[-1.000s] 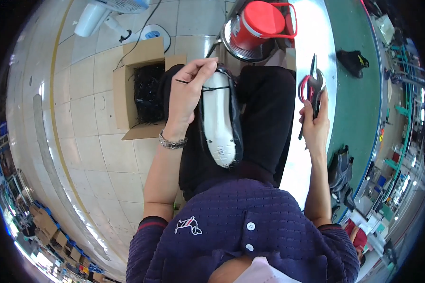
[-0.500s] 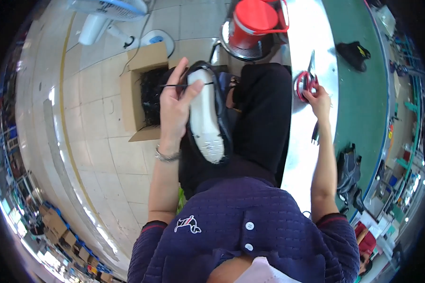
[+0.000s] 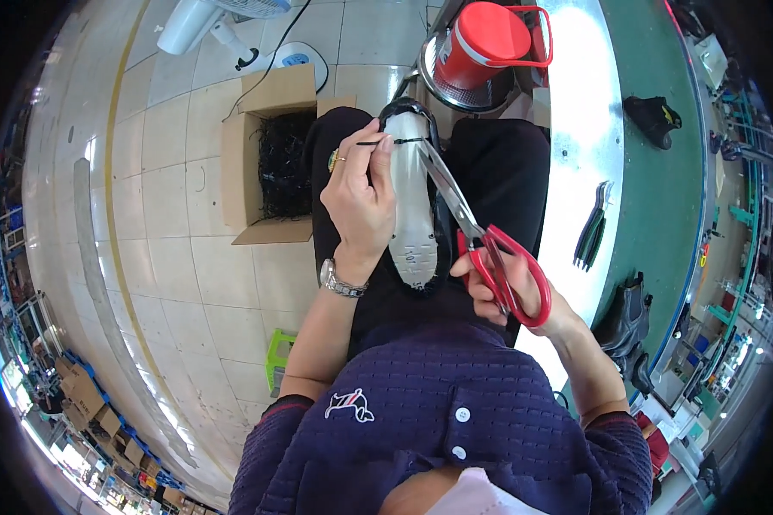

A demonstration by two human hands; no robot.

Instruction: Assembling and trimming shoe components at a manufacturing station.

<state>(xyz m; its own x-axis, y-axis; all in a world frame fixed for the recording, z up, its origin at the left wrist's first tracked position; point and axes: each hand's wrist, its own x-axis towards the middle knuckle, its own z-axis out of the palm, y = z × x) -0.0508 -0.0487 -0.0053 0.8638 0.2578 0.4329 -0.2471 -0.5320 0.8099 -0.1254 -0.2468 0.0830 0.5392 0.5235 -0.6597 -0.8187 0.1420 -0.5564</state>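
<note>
A black shoe upper lies bottom up over my lap, its pale sole board (image 3: 410, 197) facing me and its rounded end pointing away. Across the board near the far end runs a thin black strip (image 3: 410, 140). My left hand (image 3: 358, 202) is closed, with thumb and fingers pinching the strip's loose end at the left edge. My right hand (image 3: 520, 283) has its fingers through the red handles of a large pair of scissors (image 3: 455, 199). The blade tips reach the strip at the board's right side; whether they touch it I cannot tell.
On my left stands an open cardboard box (image 3: 275, 232) of tangled black strands. The metal bench (image 3: 584, 129) at my right bears a bundle of dark strips (image 3: 590, 236). A red lidded jug (image 3: 489, 39), a fan (image 3: 210, 21), a black shoe (image 3: 653, 120) and boots (image 3: 623, 313) stand around.
My right hand has lifted the scissors off the bench and brought them left to the strip. My left hand and the shoe have shifted right, with the grip now on the strip's end.
</note>
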